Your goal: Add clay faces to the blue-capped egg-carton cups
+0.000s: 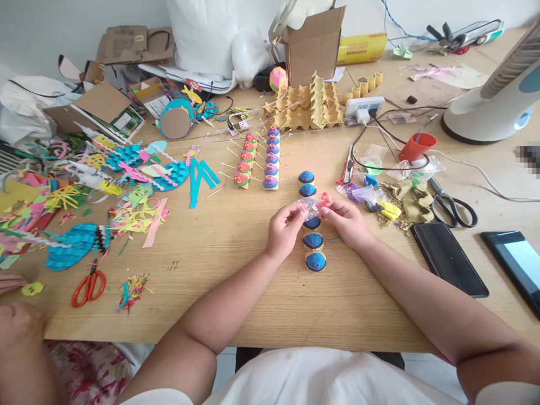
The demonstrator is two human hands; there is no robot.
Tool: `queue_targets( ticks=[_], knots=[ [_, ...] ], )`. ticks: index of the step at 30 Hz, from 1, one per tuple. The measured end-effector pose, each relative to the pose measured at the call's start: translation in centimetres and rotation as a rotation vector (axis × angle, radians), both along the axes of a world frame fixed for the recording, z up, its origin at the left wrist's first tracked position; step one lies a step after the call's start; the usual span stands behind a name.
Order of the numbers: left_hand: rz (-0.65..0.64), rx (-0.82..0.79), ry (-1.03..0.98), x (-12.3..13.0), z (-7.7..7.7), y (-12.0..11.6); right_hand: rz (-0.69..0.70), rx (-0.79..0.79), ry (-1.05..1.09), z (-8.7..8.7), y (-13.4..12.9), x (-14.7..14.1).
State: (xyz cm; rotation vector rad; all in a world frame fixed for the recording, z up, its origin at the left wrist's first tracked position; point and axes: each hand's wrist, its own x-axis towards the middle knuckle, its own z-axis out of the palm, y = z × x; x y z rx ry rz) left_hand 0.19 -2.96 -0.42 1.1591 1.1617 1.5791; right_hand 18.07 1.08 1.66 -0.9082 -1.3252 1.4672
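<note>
Landmark: the blue egg-carton strip, lying on the desk with its long axis running away from the wearer, domes facing up; its middle is partly covered by the hands and what is held.

Well to its left, orange-handled scissors are noted, lying with the handles toward the wearer. Nearer on its left, beyond the hands, the red-domed row and the purple-domed row are set side by side, roughly parallel to it, thin pins projecting from both.

The left hand is placed just left of the strip, thumb and fingers brought together in a pinch on a clear packet. The packet is held across the strip, over its middle, thus roughly crosswise to its axis. Contact between packet and domes cannot be judged from this angle.

A red piece is seen at the packet's right end, slightly right of the strip's line; whether it is inside the plastic cannot be told. It is pinched by the right hand, placed just right of the strip. The strip is flanked almost evenly; neither hand is clearly nearer.

Farther right of the strip, black-handled scissors are found.
</note>
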Motion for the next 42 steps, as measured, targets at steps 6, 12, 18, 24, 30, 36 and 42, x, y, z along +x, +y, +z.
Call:
queue_targets(
  ticks=[6,12,18,24,30,36,42],
  knots=[
    [-0.021,0.031,0.044,0.1,0.1,-0.1,-0.029,-0.031,0.064,0.2,-0.2,-0.4],
    [-0.039,0.031,0.032,0.2,0.3,-0.2,-0.031,-0.052,0.109,-0.2,-0.1,-0.4],
    [-0.059,0.015,0.047,0.2,0.1,-0.2,-0.004,-0.051,0.151,0.1,-0.2,-0.6],
    [-0.028,0.002,0.032,0.1,0.1,-0.1,0.002,-0.067,0.129,-0.1,-0.1,-0.4],
    [-0.029,-0.008,0.03,0.0,0.1,0.0,-0.007,-0.04,0.109,-0.6,-0.1,-0.3],
    [-0.05,0.003,0.034,0.1,0.3,-0.1,-0.058,0.035,0.023,0.3,-0.2,-0.3],
    [0.027,-0.014,0.005,0.1,0.1,0.1,-0.145,0.09,-0.005,0.3,-0.2,-0.3]
  ],
)
